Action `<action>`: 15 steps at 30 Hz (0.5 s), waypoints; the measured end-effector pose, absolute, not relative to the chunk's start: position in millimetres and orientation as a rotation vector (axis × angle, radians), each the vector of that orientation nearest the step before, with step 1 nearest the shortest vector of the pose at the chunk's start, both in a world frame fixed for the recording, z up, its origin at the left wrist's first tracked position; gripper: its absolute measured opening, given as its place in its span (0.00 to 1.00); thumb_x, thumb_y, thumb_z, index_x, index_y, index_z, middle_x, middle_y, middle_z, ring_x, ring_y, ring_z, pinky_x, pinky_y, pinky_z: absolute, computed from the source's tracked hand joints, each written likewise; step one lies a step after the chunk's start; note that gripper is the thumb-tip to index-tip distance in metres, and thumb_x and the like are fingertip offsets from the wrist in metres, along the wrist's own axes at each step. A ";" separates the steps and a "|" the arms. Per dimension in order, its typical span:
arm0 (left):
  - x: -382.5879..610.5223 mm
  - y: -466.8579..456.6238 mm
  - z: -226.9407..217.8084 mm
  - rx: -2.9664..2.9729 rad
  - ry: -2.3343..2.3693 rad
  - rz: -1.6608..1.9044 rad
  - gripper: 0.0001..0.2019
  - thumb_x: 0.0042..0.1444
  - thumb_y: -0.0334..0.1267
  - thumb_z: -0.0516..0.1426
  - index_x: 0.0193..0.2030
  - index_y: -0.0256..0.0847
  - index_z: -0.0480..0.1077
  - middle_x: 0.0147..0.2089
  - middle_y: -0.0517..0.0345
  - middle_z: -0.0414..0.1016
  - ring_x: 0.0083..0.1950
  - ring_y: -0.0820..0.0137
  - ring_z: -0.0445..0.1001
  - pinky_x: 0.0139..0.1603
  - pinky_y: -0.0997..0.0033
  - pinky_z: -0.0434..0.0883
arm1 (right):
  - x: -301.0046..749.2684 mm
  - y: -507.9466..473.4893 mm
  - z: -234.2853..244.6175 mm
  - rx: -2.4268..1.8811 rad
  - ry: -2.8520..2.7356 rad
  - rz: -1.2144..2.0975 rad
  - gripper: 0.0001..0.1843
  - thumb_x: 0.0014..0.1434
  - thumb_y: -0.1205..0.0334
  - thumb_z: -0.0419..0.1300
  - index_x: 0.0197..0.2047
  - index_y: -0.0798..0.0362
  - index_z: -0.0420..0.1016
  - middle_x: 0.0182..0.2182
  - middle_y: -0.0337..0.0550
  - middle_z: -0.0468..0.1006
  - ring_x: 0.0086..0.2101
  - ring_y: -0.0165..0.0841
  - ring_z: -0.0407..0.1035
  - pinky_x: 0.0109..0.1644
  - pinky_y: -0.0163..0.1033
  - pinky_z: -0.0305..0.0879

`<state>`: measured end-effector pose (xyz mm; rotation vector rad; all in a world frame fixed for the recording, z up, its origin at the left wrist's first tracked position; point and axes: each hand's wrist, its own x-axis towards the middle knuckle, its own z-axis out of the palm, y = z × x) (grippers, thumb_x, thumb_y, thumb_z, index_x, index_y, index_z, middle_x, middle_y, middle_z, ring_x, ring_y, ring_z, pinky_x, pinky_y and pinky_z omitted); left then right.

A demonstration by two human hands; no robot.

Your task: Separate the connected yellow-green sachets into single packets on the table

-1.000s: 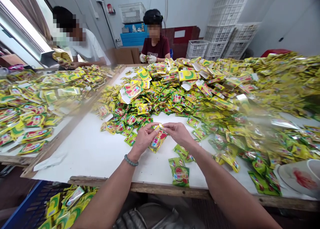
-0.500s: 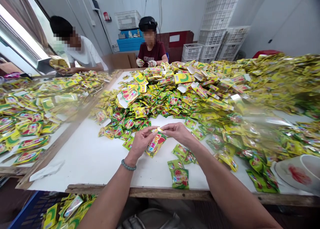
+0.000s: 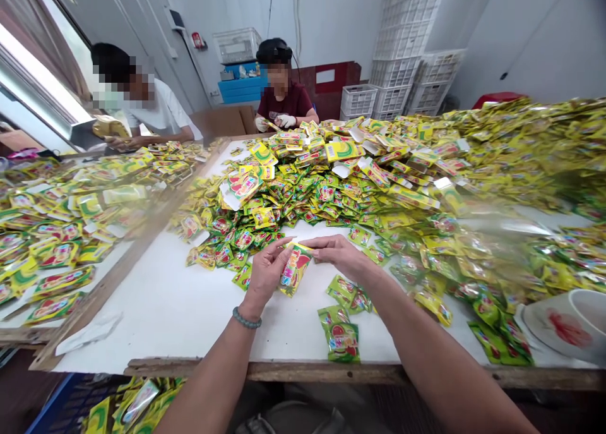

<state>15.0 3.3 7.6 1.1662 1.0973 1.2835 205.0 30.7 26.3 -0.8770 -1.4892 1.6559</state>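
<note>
A small yellow, green and red carton (image 3: 296, 271) with fruit pictures is held tilted above the white tabletop. My left hand (image 3: 269, 271) has its thumb on the front, gripping the left side. The fingers of my right hand (image 3: 337, 254) are closed at the carton's top right corner, where the top edge lies. Just beyond both hands spreads a heap of green and yellow sachets (image 3: 326, 191). Below my right hand lie a few loose green sachets (image 3: 341, 342), one overlapping another.
Printed cartons (image 3: 344, 150) top the heap. A wooden divider (image 3: 127, 257) runs along the left, with more cartons beyond. A white flowered mug (image 3: 563, 325) stands at right. A blue crate (image 3: 61, 403) holds cartons below the table edge. Two people sit across.
The white flap that stood up at the carton's top no longer shows; the top edge now looks flat. My right fingers have shifted slightly along it. The view has tilted a little.
</note>
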 end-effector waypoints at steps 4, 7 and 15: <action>14.9 5.1 10.2 1.069 1.115 1.385 0.22 0.51 0.47 0.65 0.51 0.39 0.74 0.29 0.60 0.78 0.25 0.72 0.72 0.27 0.74 0.68 | 185.7 22.0 25.2 -0.955 -1.490 1.406 0.21 0.51 0.51 0.66 0.46 0.52 0.83 0.38 0.45 0.82 0.36 0.35 0.72 0.42 0.41 0.67; 12.6 3.8 7.5 1.066 1.093 1.403 0.21 0.51 0.47 0.64 0.50 0.41 0.73 0.29 0.61 0.77 0.26 0.72 0.72 0.29 0.74 0.69 | 174.3 14.1 25.9 -0.988 -1.615 1.119 0.15 0.55 0.53 0.63 0.42 0.50 0.84 0.39 0.46 0.82 0.37 0.37 0.72 0.44 0.41 0.67; 4.1 -4.2 29.1 1.401 1.274 1.161 0.11 0.55 0.47 0.58 0.40 0.43 0.71 0.25 0.63 0.71 0.24 0.71 0.67 0.26 0.75 0.63 | 185.1 23.0 20.7 -1.098 -1.820 0.975 0.12 0.60 0.56 0.58 0.39 0.49 0.83 0.39 0.44 0.83 0.39 0.38 0.74 0.44 0.40 0.67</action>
